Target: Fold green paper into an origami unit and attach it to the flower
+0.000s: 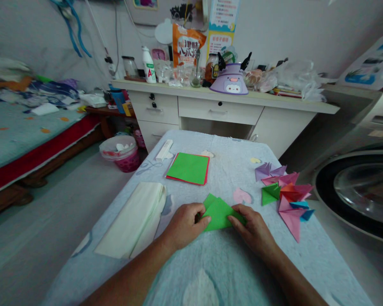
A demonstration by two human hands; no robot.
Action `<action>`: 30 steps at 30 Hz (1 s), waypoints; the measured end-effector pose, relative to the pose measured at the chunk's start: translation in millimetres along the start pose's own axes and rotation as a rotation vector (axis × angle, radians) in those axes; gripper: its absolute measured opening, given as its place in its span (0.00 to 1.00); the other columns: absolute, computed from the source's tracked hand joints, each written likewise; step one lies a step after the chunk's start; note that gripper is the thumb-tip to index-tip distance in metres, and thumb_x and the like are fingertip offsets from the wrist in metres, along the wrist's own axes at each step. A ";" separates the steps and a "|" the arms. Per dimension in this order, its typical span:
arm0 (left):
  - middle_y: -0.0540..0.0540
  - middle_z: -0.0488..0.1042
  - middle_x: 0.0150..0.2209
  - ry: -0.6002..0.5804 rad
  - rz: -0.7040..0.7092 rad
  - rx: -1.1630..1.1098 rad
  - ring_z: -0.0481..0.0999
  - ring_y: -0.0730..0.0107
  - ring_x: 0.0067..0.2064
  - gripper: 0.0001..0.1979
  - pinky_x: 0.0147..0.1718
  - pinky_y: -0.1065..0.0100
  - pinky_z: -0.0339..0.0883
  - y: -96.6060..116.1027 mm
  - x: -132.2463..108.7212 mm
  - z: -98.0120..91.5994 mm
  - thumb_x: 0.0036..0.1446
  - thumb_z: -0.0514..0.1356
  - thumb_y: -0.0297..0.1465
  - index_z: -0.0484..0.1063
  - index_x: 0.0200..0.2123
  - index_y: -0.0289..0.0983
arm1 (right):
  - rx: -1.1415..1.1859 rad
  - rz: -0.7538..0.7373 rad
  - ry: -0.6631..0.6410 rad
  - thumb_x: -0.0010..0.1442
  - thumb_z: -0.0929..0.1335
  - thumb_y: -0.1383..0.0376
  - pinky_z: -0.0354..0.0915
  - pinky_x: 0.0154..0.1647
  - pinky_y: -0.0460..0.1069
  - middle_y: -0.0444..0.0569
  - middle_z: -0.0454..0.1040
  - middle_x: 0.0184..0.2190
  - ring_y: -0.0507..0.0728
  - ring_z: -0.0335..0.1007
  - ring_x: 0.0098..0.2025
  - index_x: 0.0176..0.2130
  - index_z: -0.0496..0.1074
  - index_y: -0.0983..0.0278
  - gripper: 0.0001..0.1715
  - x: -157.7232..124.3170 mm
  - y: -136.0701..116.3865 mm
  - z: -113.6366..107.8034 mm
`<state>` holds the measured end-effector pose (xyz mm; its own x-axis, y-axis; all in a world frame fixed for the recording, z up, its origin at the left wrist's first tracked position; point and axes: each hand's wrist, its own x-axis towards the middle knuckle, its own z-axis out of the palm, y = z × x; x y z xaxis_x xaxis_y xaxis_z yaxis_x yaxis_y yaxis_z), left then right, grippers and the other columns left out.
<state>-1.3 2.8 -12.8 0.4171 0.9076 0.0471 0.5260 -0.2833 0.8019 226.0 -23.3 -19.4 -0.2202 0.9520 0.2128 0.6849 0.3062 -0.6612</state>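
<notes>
A folded sheet of green paper point(221, 214) is held low over the cloth-covered table, with two pointed corners showing at its top edge. My left hand point(189, 223) pinches its left side between thumb and fingers. On the opposite side, my right hand point(250, 223) grips the lower right corner, thumb toward me. Beyond the hands lies a stack of square paper point(188, 167), green on top with red edges below. To the right sit several folded paper pieces point(287, 189) in purple, pink, green, orange and blue.
A folded cream-coloured bag or cloth point(135, 219) lies left of my arm. A narrow white box point(164, 150) rests near the table's far left. Behind stands a white desk point(220, 111) crowded with items. A washing machine point(364, 170) is at right, a pink bin point(126, 157) at left.
</notes>
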 end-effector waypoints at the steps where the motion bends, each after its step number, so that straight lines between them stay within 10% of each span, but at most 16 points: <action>1: 0.55 0.61 0.22 0.025 0.001 0.023 0.62 0.73 0.27 0.12 0.27 0.70 0.50 -0.2 0.5 0.4 0.55 0.59 0.31 0.59 0.22 0.37 | -0.026 0.005 0.013 0.64 0.64 0.61 0.64 0.36 0.51 0.49 0.74 0.32 0.58 0.70 0.35 0.36 0.70 0.62 0.07 0.9 0.5 1.2; 9: 0.47 0.69 0.37 0.197 0.054 0.220 0.67 0.62 0.43 0.05 0.44 0.63 0.59 -6.2 0.1 6.1 0.51 0.62 0.27 0.67 0.27 0.37 | -0.237 -0.032 0.076 0.61 0.66 0.65 0.61 0.47 0.58 0.55 0.73 0.39 0.63 0.66 0.43 0.36 0.71 0.64 0.04 6.9 6.5 12.8; 30: 0.54 0.67 0.25 0.085 -0.067 -0.036 0.67 0.72 0.30 0.04 0.31 0.71 0.55 -3.6 11.4 7.5 0.48 0.60 0.24 0.66 0.26 0.37 | -0.200 0.051 0.092 0.55 0.68 0.68 0.61 0.44 0.55 0.52 0.73 0.36 0.62 0.67 0.41 0.37 0.69 0.64 0.06 9.2 5.7 15.4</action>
<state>7.2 11.9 -19.5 0.3167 0.9476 0.0420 0.5232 -0.2115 0.8255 217.1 -12.8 -32.3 -0.1239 0.9594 0.2535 0.8194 0.2430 -0.5191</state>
